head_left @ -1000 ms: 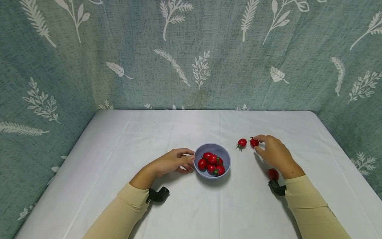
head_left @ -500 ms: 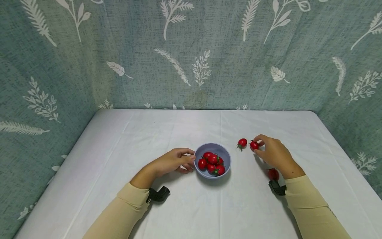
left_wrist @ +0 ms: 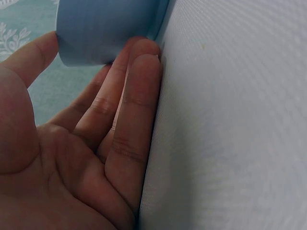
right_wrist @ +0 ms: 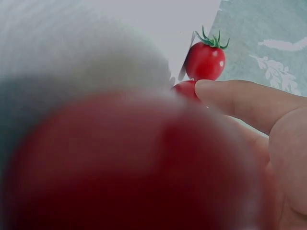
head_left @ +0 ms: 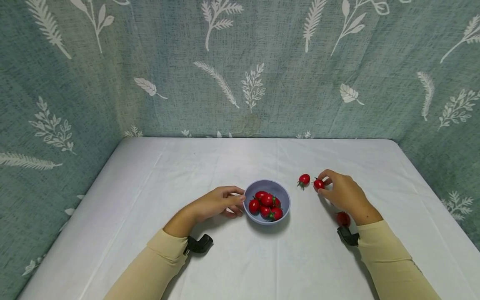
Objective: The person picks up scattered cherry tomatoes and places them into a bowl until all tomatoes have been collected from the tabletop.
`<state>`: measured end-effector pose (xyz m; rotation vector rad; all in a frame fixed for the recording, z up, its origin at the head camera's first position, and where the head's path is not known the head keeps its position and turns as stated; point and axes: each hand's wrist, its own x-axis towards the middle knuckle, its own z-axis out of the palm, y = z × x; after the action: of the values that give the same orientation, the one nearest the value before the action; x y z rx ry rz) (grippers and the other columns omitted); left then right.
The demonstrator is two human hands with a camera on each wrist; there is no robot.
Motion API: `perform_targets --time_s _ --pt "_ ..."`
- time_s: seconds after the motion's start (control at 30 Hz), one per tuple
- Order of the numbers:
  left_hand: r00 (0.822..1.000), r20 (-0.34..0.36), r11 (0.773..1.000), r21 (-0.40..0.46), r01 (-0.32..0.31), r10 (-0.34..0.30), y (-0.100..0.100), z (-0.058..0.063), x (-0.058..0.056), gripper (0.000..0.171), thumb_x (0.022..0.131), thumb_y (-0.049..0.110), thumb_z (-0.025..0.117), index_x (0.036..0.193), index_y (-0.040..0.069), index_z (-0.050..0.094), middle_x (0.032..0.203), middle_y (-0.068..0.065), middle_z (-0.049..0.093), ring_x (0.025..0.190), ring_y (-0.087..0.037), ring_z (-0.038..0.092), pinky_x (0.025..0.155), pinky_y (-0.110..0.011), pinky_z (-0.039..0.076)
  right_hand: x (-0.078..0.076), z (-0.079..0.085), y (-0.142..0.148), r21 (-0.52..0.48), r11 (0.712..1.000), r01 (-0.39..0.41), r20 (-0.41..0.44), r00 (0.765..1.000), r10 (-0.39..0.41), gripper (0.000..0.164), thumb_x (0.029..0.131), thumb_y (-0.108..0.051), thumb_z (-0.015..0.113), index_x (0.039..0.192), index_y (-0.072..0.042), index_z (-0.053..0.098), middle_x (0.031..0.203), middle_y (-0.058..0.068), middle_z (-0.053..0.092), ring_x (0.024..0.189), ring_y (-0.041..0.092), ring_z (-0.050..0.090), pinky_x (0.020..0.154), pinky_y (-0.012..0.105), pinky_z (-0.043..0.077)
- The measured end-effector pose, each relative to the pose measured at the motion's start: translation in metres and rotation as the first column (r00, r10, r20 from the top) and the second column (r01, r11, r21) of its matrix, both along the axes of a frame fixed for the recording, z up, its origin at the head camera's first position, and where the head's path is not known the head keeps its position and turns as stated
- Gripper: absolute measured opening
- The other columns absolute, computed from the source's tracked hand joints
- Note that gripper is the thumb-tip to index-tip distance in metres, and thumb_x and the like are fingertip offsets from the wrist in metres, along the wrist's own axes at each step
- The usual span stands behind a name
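In the head view, a blue-grey bowl [head_left: 267, 222] holds several red cherry tomatoes [head_left: 276, 213] with green stems. My left hand [head_left: 219, 204] lies beside it, fingertips and thumb against its left side; the left wrist view shows nearly straight fingers [left_wrist: 139, 96] low against the bowl wall [left_wrist: 96, 28]. To the right, my right hand [head_left: 345, 191] pinches a cherry tomato [head_left: 318, 184] between thumb and forefinger, close over the table. Another cherry tomato [head_left: 304, 180] sits just left of the pinched one, its stem toward the near side.
One more cherry tomato [head_left: 343, 218] lies by the right wrist, beside the black wrist camera [head_left: 348, 236]; it looms large and blurred in the right wrist view. A white cloth covers the table [head_left: 187, 166]. Green leaf-patterned curtain [head_left: 168, 116] rises behind its far edge.
The thumb and forefinger of my right hand have come round the tomato, which has shifted and turned slightly. My left hand and the bowl stay where they were.
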<state>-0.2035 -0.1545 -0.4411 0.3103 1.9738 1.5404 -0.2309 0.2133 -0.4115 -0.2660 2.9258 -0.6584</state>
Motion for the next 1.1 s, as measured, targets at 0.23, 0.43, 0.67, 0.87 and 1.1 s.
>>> perform_targets --time_s 0.23,0.43,0.67,0.87,1.1 --pt "1.000 0.003 1.000 -0.004 -0.005 0.005 0.0014 -0.0002 -0.0004 0.046 0.103 0.030 0.058 0.139 0.003 0.053 0.119 -0.017 0.068 0.097 -0.018 0.071 0.088 -0.038 0.059 0.0001 0.0003 -0.0003 0.005 1.000 0.003 0.011 1.000 -0.003 0.033 0.092 -0.016 0.071 0.122 -0.007 0.059 0.117 0.027 0.068 0.072 0.022 0.058 0.053 0.028 0.045" --pt "1.000 -0.001 1.000 -0.001 -0.002 0.002 0.0004 0.0012 0.0007 0.047 0.103 0.031 0.057 0.140 0.002 0.052 0.119 -0.017 0.068 0.098 -0.019 0.071 0.088 -0.039 0.060 0.0006 0.0009 -0.0019 0.015 1.000 0.003 0.014 1.000 -0.003 0.032 0.092 -0.016 0.071 0.121 -0.008 0.059 0.117 0.027 0.068 0.075 0.023 0.059 0.054 0.028 0.046" --pt "1.000 0.001 1.000 0.001 -0.002 0.002 0.0008 0.0019 0.0014 0.049 0.103 0.032 0.057 0.141 0.001 0.051 0.121 -0.018 0.067 0.099 -0.019 0.071 0.089 -0.038 0.059 0.0015 0.0014 -0.0024 0.019 1.000 0.007 0.000 1.000 -0.007 0.033 0.092 -0.015 0.071 0.121 -0.008 0.059 0.116 0.026 0.068 0.073 0.023 0.059 0.053 0.028 0.045" --pt "1.000 0.001 1.000 -0.003 0.000 0.000 0.0012 0.0030 0.0011 0.048 0.103 0.032 0.057 0.140 0.001 0.051 0.120 -0.018 0.068 0.098 -0.019 0.071 0.088 -0.038 0.059 0.0018 0.0019 -0.0016 0.015 1.000 0.004 -0.029 1.000 -0.004 0.033 0.092 -0.017 0.070 0.122 -0.008 0.059 0.116 0.025 0.069 0.071 0.022 0.058 0.053 0.028 0.043" --pt "1.000 -0.002 1.000 -0.003 0.001 -0.001 0.0015 0.0028 0.0007 0.048 0.103 0.031 0.056 0.140 0.001 0.051 0.120 -0.018 0.068 0.098 -0.019 0.071 0.089 -0.038 0.059 0.0029 0.0046 -0.0020 0.010 1.000 0.006 -0.065 0.998 -0.006 0.033 0.093 -0.021 0.070 0.122 -0.010 0.059 0.118 0.024 0.069 0.080 0.025 0.062 0.054 0.028 0.043"
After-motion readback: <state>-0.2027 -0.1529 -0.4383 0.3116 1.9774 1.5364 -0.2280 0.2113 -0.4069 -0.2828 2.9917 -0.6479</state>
